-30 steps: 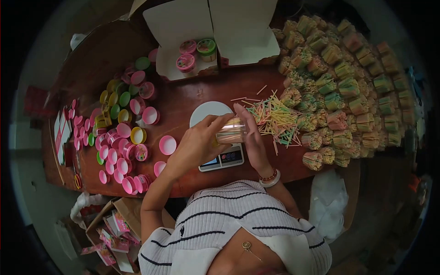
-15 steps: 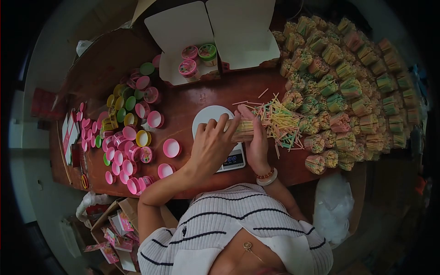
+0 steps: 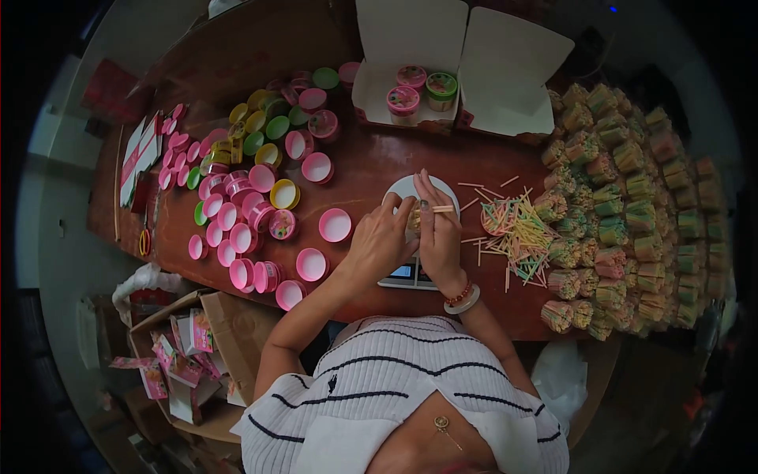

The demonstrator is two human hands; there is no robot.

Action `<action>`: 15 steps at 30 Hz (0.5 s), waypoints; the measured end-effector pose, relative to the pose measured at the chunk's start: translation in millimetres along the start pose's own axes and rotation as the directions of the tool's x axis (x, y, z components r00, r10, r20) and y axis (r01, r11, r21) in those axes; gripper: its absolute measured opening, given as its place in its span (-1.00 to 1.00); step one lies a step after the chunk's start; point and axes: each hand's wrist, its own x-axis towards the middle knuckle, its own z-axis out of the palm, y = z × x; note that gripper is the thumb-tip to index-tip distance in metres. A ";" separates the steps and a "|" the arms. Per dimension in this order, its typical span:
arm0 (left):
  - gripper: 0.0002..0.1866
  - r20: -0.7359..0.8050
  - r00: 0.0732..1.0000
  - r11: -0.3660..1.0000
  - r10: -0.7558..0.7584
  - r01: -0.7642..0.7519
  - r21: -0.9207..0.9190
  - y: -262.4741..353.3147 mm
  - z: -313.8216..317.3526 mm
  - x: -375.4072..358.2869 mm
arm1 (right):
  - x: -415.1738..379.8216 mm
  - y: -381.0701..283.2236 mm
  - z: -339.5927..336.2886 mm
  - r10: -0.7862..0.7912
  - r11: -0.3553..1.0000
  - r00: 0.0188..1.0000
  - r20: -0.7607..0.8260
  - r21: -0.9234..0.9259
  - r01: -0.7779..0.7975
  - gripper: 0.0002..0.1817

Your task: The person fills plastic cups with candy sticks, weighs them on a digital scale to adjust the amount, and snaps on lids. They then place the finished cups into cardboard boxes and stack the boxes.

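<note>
Both hands are held together above a small white digital scale (image 3: 400,190) with a lit display. My left hand (image 3: 377,243) has its fingers curled around a bundle of thin pastel sticks (image 3: 414,223), mostly hidden between the two hands. My right hand (image 3: 439,241), with a beaded bracelet and a pale bangle at the wrist, presses against the bundle's other side. A couple of loose sticks (image 3: 444,209) poke out at its fingers. Just right of it lies a loose heap of pastel sticks (image 3: 517,233) on the table.
Many tied stick bundles (image 3: 612,229) are stacked at right. Pink, green and yellow round tubs and lids (image 3: 241,237) crowd the left. Two open white boxes (image 3: 505,95) stand behind, one holding three tubs (image 3: 403,100). Scissors (image 3: 144,241) lie far left; a carton (image 3: 245,332) sits below.
The view has swung left, so the table's contents appear further right. The bundle, formerly lengthwise between my hands, now shows only in part. Loose sticks now show at my right fingers.
</note>
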 end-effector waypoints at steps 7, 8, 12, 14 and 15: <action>-0.25 -0.086 0.996 0.995 0.012 -0.020 -0.094 -21.8 7.7 -8.4 | 14.3 -0.5 -5.1 0.193 0.911 0.971 0.142 0.341 -0.231 -0.43; -0.26 -0.081 0.997 0.993 -0.006 -0.003 -0.118 -22.4 6.9 -9.5 | 16.2 -0.6 -5.5 0.260 0.831 0.954 0.148 0.468 -0.299 -0.41; -0.26 -0.059 0.998 0.981 -0.022 0.011 -0.194 -22.2 -7.8 -17.0 | 20.8 -1.7 -22.7 0.378 0.614 0.917 0.129 0.706 -0.353 -0.38; -0.26 -0.067 0.997 0.967 -0.036 0.018 -0.252 -29.0 -16.3 -23.6 | 12.8 -2.1 -57.7 0.403 0.741 0.915 0.033 0.575 -0.347 -0.40; -0.26 -0.081 0.995 0.953 -0.059 0.032 -0.302 -34.6 -20.7 -27.1 | 6.7 0.7 -79.3 0.403 0.836 0.914 -0.055 0.428 -0.343 -0.42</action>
